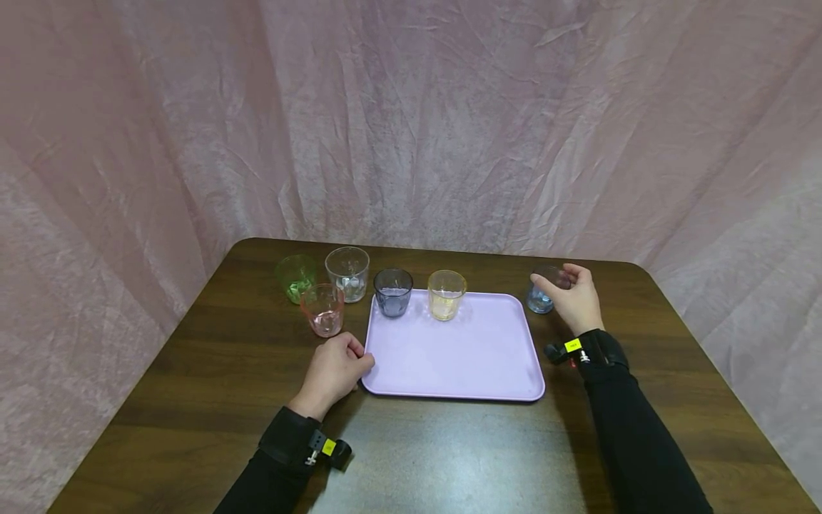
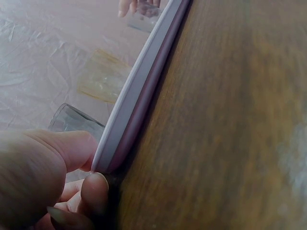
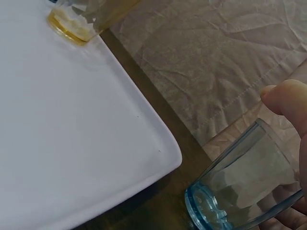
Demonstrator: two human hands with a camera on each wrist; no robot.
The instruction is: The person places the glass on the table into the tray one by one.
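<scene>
At the left edge of a lilac tray (image 1: 449,357), my left hand (image 1: 335,373) pinches the rim near the front corner. In the left wrist view its thumb (image 2: 79,146) lies on one side of the rim and fingertips (image 2: 95,189) on the other. My right hand (image 1: 576,300) is around a blue-tinted glass (image 1: 539,300) on the table, right of the tray. The right wrist view shows a gap between one digit (image 3: 283,100) and this glass; other fingers are partly hidden behind it. A grey glass (image 1: 393,296) and a yellow glass (image 1: 446,298) stand upright at the tray's back edge.
Left of the tray, a green glass (image 1: 297,278), a clear glass (image 1: 347,275) and a pink glass (image 1: 324,314) stand close together on the brown wooden table (image 1: 212,371). A pink curtain (image 1: 411,128) hangs behind the table's back edge.
</scene>
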